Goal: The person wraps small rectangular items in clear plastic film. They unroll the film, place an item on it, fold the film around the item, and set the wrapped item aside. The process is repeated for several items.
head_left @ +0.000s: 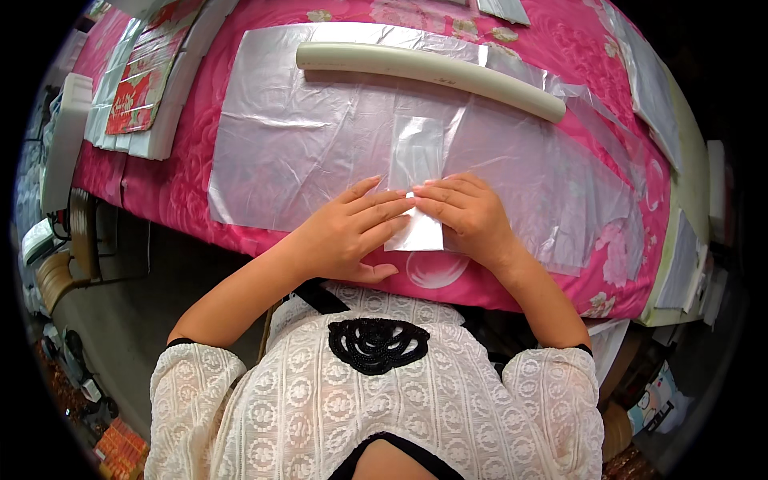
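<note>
A narrow, shiny white plastic strip or folded bag (416,232) lies in front of me, running away from the table's near edge. Across its middle rest both of my hands, fingertips nearly meeting. My left hand (352,228) lies with its fingers stretched out and the thumb apart. From the other side, my right hand (472,214) spreads its fingers flat over the strip, its thumb hidden. Beneath is a large, wrinkled clear plastic sheet (280,136). At the sheet's far side a long off-white plastic pipe (432,72) lies across it, looking curved in this view.
A pink floral cloth (188,180) covers the table. Stacked white plastic bags with a red printed one (144,100) sit at the far left; more plastic sheets (644,84) lie along the right edge. A chair (76,240) stands on the floor at left.
</note>
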Motion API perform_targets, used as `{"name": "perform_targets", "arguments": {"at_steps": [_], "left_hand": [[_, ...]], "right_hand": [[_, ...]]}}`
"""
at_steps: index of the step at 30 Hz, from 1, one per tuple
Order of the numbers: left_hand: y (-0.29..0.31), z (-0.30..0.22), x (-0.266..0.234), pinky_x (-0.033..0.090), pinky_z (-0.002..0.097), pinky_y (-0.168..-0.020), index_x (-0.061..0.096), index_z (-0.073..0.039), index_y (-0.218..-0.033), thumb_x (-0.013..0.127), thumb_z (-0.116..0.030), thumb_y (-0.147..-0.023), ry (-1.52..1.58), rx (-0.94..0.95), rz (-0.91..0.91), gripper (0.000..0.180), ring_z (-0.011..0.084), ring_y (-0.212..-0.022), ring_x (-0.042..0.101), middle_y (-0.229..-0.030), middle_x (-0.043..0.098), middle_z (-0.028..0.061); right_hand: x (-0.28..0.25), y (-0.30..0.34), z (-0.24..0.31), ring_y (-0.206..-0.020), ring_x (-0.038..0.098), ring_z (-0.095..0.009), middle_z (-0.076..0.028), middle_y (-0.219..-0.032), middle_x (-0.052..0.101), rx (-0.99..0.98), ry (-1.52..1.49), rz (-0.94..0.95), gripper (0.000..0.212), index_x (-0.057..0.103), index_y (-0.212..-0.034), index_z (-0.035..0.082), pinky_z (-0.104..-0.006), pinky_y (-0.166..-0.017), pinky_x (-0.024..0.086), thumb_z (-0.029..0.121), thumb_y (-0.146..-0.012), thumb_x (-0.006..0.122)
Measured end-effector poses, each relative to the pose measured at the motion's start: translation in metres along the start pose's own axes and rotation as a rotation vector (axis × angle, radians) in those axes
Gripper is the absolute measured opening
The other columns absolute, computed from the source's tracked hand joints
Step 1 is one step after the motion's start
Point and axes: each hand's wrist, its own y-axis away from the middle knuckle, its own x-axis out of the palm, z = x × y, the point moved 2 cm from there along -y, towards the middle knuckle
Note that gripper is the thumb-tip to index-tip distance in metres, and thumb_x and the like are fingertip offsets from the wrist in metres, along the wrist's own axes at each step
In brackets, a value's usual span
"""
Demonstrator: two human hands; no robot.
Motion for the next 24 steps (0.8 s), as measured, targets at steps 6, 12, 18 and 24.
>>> {"name": "perform_targets", "arguments": {"at_steps": [6,12,18,24], "left_hand": [[0.01,0.009,0.011,0.041,0.04,-0.093,0.054,-0.005,-0.12,0.07,-0.017,-0.064,-0.045,-0.064,0.054,0.06,0.0237,-0.109,0.056,-0.12,0.057,0.01],[0.0,0.008,0.012,0.045,0.0359,-0.082,0.059,-0.006,-0.114,0.063,-0.005,-0.068,-0.074,-0.089,-0.058,0.046,0.0211,-0.101,0.06,-0.111,0.063,0.0069],[0.002,0.012,0.019,0.045,0.0336,-0.08,0.061,-0.006,-0.11,0.063,-0.01,-0.071,-0.141,0.009,-0.101,0.039,0.0185,-0.101,0.06,-0.112,0.063,0.006],[0.002,0.011,0.018,0.045,0.0334,-0.08,0.061,-0.007,-0.11,0.065,-0.008,-0.068,-0.132,-0.014,-0.07,0.042,0.0178,-0.102,0.06,-0.112,0.063,0.0057]], "right_hand": [[0.002,0.006,0.008,-0.088,0.062,-0.021,-0.004,-0.094,0.067,0.049,-0.046,-0.029,0.027,0.066,-0.092,0.008,-0.0334,-0.076,0.049,0.005,-0.065,0.068],[0.0,0.007,-0.001,-0.076,0.06,-0.022,-0.003,-0.085,0.065,0.186,-0.105,-0.072,0.028,0.067,-0.09,0.007,-0.0325,-0.066,0.05,0.003,-0.062,0.069],[0.0,0.011,-0.002,-0.074,0.06,-0.02,-0.002,-0.085,0.065,0.053,-0.014,-0.075,0.027,0.067,-0.089,0.009,-0.0314,-0.064,0.05,0.006,-0.062,0.069],[-0.003,0.013,0.002,-0.072,0.06,-0.02,-0.002,-0.085,0.066,0.064,0.028,-0.071,0.027,0.067,-0.091,0.009,-0.0301,-0.062,0.049,0.008,-0.064,0.067]]}}
